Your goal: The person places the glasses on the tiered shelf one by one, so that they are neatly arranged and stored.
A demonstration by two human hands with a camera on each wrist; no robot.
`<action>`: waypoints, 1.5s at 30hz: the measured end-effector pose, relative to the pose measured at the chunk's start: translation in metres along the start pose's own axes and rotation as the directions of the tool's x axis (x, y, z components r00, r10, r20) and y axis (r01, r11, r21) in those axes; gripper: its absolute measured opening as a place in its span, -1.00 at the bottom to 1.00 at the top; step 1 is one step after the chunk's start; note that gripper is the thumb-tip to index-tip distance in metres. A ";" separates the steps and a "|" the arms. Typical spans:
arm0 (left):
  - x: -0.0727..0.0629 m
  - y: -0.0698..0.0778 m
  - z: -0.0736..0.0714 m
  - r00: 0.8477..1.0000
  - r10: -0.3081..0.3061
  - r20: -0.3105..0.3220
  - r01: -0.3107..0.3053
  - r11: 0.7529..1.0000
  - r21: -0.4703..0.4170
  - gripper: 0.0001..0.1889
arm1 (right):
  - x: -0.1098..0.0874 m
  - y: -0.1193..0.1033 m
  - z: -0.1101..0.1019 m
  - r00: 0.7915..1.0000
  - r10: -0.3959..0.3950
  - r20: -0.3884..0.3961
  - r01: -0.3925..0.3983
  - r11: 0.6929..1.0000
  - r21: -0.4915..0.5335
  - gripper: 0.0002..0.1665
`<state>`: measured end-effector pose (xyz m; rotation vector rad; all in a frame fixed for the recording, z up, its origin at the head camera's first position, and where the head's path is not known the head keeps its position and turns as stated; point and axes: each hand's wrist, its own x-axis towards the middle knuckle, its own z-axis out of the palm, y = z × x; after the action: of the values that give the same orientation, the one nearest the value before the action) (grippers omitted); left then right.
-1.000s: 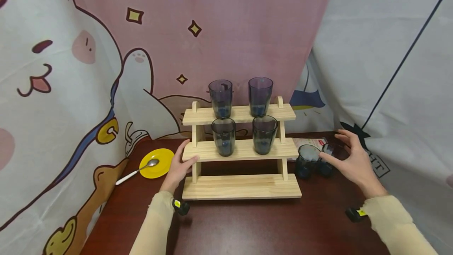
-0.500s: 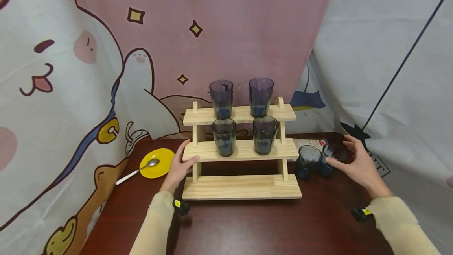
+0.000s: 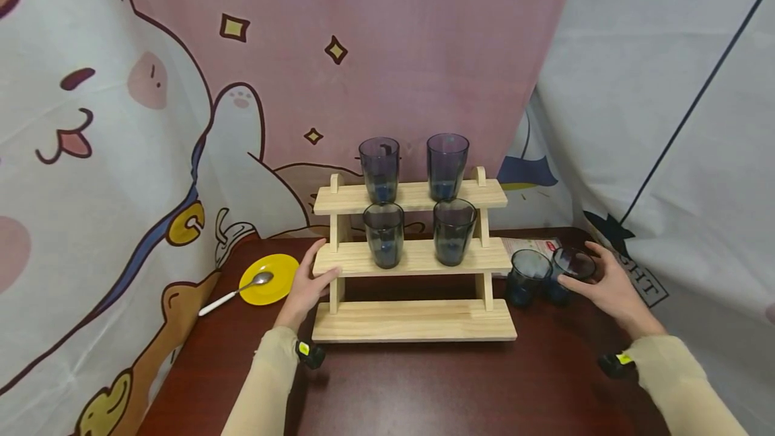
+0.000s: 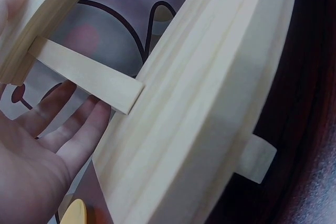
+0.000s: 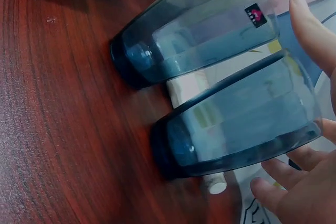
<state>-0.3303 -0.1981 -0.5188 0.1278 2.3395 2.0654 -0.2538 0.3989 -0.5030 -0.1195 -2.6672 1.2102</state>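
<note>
Two blue tumblers (image 3: 527,281) stand on the red-brown table (image 3: 460,389) before a cartoon-cat backdrop (image 3: 424,32), partly hiding printed paper (image 3: 537,243); the right hand (image 3: 611,290) spreads loosely around one, contact unclear; the left hand (image 3: 305,289) grips the three-tier wooden shelf (image 3: 414,321).

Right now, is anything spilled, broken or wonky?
Nothing stands out. Four tinted tumblers stand upright on the three-tier wooden rack, two more tumblers upright beside it; the white-handled spoon lies partly on the yellow plate. No spill or crack shows.
</note>
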 end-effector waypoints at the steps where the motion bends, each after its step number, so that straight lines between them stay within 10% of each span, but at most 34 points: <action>1: 0.000 0.000 0.000 1.000 -0.001 -0.001 0.001 1.000 -0.002 -0.17 | 0.001 0.002 0.001 1.000 0.005 0.005 -0.005 1.000 0.000 0.37; 45: 0.000 -0.001 -0.001 1.000 0.006 -0.006 -0.007 1.000 -0.006 -0.13 | 0.009 0.013 0.014 0.999 0.050 -0.005 -0.050 0.995 0.088 0.18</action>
<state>-0.3306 -0.1988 -0.5202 0.1295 2.3393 2.0783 -0.2657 0.3988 -0.5202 -0.1776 -2.6145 1.3368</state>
